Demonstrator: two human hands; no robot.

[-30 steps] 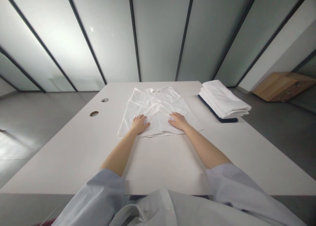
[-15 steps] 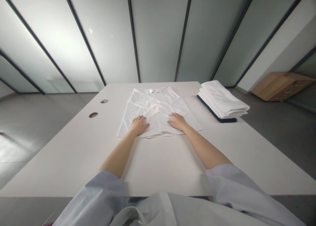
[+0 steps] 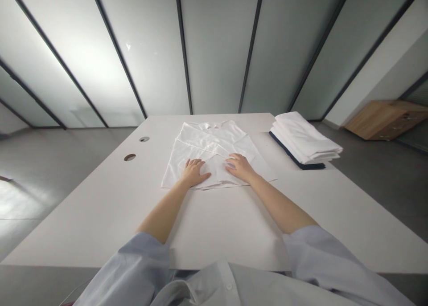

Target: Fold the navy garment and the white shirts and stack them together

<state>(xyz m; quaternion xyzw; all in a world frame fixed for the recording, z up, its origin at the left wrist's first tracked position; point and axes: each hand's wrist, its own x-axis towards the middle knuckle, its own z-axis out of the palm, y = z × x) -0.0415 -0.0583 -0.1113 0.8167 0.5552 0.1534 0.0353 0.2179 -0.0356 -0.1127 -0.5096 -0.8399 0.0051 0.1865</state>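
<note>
A white shirt (image 3: 214, 141) lies spread on the table, its collar at the far side and its sleeves crossed over the body. Toward the left of its near part, my left hand (image 3: 194, 172) rests flat on the cloth with the fingers apart. My right hand (image 3: 239, 167) lies on the right of the same part, palm down, fingers spread. Neither hand grips the fabric. Some creases show around the fingers and across the middle of the shirt.
The white table (image 3: 133, 217) has two round holes, a cut-out (image 3: 129, 157) and a grommet (image 3: 144, 139), on its left. At the right edge sits a stack of folded white cloth (image 3: 306, 136) on a dark folded piece (image 3: 312, 166). A wooden cabinet (image 3: 377, 119) stands beyond.
My left hand has slid slightly inward over the shirt, toward my right hand. My right hand stays in nearly the same place. The whole view has shifted a little.
</note>
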